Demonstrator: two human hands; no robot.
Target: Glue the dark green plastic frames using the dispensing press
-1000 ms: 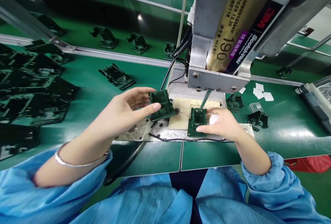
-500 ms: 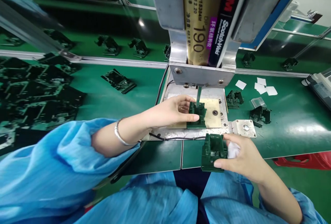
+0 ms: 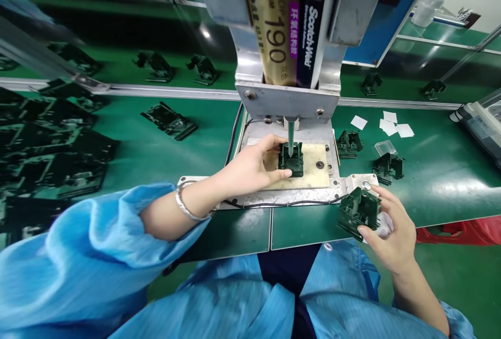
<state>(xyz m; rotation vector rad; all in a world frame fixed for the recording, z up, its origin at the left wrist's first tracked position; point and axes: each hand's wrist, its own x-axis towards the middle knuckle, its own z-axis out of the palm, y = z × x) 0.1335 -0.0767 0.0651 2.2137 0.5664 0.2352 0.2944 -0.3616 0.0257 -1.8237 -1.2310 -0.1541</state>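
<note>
While the left hand (image 3: 253, 169) pinches a green part (image 3: 296, 165), nozzle (image 3: 290, 136) above that grip, the right hand (image 3: 397, 234) pinches a second part (image 3: 360, 209). Probably glue dosing; next calls for steadiness.

The readable print stands on the adhesive cartridge (image 3: 279, 31) in the metal dispenser head (image 3: 287, 101). Its gold field (image 3: 270, 20) carries "DP" above a large "190", followed by "灰色". The purple strip (image 3: 293, 31) beside it reads "环氧结构胶". On the black band (image 3: 310, 36), white letters spell "Scotch-Weld", with what looks like "Structural Adhesive" in smaller type alongside; above it stands a red "3M", cut by the picture's top edge. Along the gold field's left side run smaller codes, among them "12.20" and a Chinese line, probably ending in "48.5毫升", though blur makes this uncertain.
</note>
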